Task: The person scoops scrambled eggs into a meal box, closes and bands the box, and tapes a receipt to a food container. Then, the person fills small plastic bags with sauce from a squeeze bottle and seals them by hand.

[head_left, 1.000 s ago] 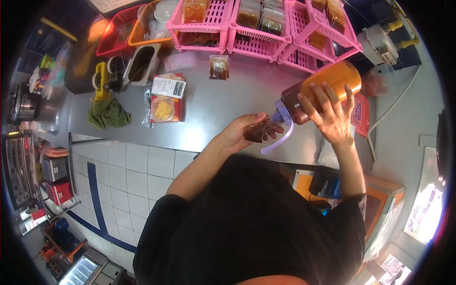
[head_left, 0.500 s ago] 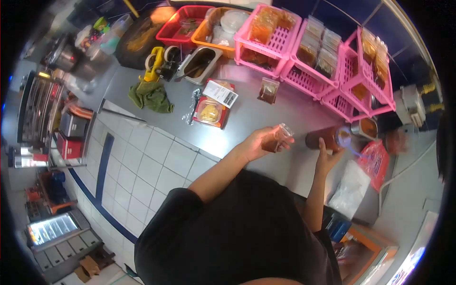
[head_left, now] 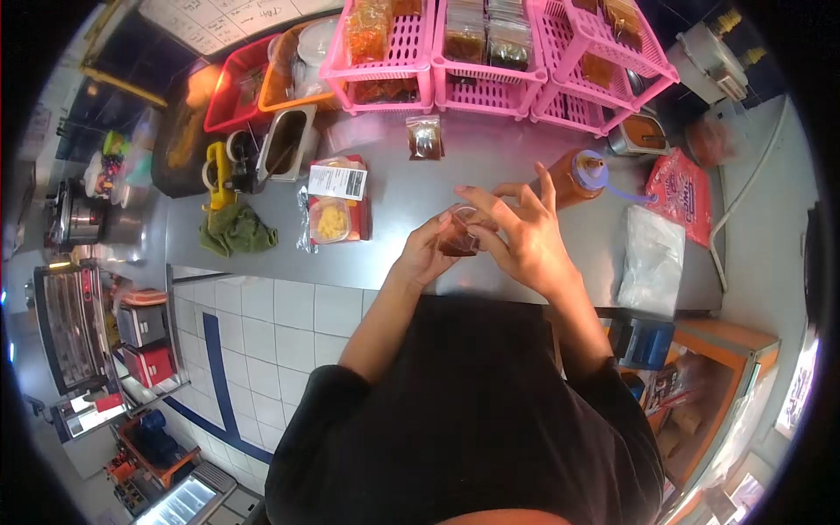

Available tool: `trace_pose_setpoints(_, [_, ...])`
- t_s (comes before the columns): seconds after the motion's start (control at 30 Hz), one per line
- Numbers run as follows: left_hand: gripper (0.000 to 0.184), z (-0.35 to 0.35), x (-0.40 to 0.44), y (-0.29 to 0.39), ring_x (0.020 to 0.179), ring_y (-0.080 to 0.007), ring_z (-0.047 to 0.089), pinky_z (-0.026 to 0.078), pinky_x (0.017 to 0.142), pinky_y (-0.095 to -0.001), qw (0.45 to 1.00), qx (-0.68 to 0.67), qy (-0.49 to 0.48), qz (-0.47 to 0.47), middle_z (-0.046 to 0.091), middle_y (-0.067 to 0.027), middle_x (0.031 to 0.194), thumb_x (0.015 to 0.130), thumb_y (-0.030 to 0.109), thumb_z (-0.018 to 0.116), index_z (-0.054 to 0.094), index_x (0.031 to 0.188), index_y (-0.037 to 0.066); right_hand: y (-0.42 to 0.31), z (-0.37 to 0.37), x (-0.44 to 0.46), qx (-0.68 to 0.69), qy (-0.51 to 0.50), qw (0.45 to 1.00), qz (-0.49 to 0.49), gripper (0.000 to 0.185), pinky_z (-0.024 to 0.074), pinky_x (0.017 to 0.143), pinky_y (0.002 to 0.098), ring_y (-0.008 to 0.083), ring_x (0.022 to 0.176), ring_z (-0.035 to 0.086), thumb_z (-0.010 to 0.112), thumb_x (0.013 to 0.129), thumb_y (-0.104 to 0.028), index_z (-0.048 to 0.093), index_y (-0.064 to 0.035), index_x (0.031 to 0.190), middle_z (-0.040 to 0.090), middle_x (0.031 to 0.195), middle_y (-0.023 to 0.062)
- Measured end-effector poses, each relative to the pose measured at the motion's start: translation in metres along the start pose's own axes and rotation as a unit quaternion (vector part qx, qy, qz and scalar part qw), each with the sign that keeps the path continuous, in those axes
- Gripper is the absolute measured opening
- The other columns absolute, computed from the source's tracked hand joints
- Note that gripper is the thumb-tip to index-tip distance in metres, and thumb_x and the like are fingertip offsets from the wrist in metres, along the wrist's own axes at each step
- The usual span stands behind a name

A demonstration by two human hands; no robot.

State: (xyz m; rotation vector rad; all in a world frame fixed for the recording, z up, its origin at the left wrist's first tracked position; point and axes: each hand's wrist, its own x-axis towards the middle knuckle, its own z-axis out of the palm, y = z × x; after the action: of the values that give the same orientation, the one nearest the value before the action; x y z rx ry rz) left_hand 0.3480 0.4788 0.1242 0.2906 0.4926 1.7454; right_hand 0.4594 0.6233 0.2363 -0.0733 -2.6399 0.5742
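In front of my chest, my left hand [head_left: 426,252] is closed around a small clear plastic bag [head_left: 458,239] with brown sauce in its lower part. My right hand [head_left: 528,242] has its thumb and a bent finger at the bag's top edge, the other fingers raised. Just beyond my right hand stands a squeeze bottle [head_left: 573,185] of brown sauce with a purple collar and a nozzle. A similar filled sachet [head_left: 425,138] lies on the steel counter [head_left: 394,188] further back.
Pink baskets [head_left: 490,77] with several sachets line the back. A red box with a food tub [head_left: 333,222], a green cloth [head_left: 236,229] and a tape dispenser [head_left: 219,175] are at left. A metal container [head_left: 637,136], red packet [head_left: 681,197] and clear plastic bags [head_left: 652,258] lie right.
My right hand has left the sauce bottle and come left to the small bag. My left hand still holds the bag. The view has shifted, with the counter now more level.
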Motion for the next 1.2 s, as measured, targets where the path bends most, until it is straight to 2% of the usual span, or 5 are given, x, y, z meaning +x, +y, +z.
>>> trace_pose_setpoints(0.13, [0.064,-0.022,0.005,0.000,0.119,-0.0256,0.059,0.045,0.101,-0.0400,0.999,0.005,0.025,0.045,0.060,-0.0134,0.135,0.102,0.053,0.045,0.047,0.144,0.006,0.008,0.004,0.010,0.008,-0.006,1.000,-0.005,0.054,0.0259,0.113,0.0635,0.0195,0.098,0.062,0.074,0.083,-0.019,0.061,-0.0278,0.134,0.069,0.088,-0.0044])
trace_pose_setpoints(0.2, [0.057,-0.034,0.014,0.006,0.118,-0.0231,0.060,0.044,0.102,-0.0379,0.939,0.197,0.233,0.158,0.062,-0.0104,0.134,0.101,0.048,0.053,0.052,0.141,0.007,0.019,0.012,0.015,-0.086,-0.039,0.995,-0.038,0.057,0.0278,0.113,0.0603,0.0204,0.093,0.061,0.075,0.083,-0.016,0.058,-0.0186,0.137,0.071,0.089,-0.0079])
trace_pose_setpoints(0.43, [0.023,0.009,-0.004,0.020,0.092,-0.0246,0.071,0.054,0.085,-0.0373,0.742,0.580,0.194,0.274,0.074,-0.0134,0.098,0.093,0.021,0.068,0.071,0.106,0.003,0.024,0.013,0.020,-0.047,-0.004,0.997,-0.066,0.062,0.0333,0.112,0.0491,0.0188,0.088,0.064,0.078,0.083,-0.012,0.055,-0.0106,0.140,0.070,0.085,0.0017])
trace_pose_setpoints(0.7, [0.017,-0.002,-0.032,0.003,0.081,-0.0286,0.069,0.053,0.073,-0.0396,0.806,0.465,0.214,0.297,0.071,-0.0139,0.087,0.090,0.019,0.067,0.069,0.097,0.004,0.035,0.046,0.015,0.194,-0.136,0.967,0.098,0.065,0.0433,0.100,0.0416,0.0219,0.105,0.058,0.078,0.083,-0.005,0.051,-0.0048,0.142,0.065,0.103,0.0100])
trace_pose_setpoints(1.2, [0.022,0.018,-0.024,0.000,0.079,-0.0350,0.065,0.050,0.071,-0.0450,0.689,0.641,0.185,0.282,0.067,-0.0174,0.085,0.084,0.025,0.066,0.068,0.090,0.004,0.044,0.041,0.006,0.361,-0.153,0.918,0.064,0.082,0.0480,0.092,0.0325,0.0138,0.091,0.061,0.070,0.084,0.005,0.028,-0.0038,0.155,0.063,0.094,0.0044])
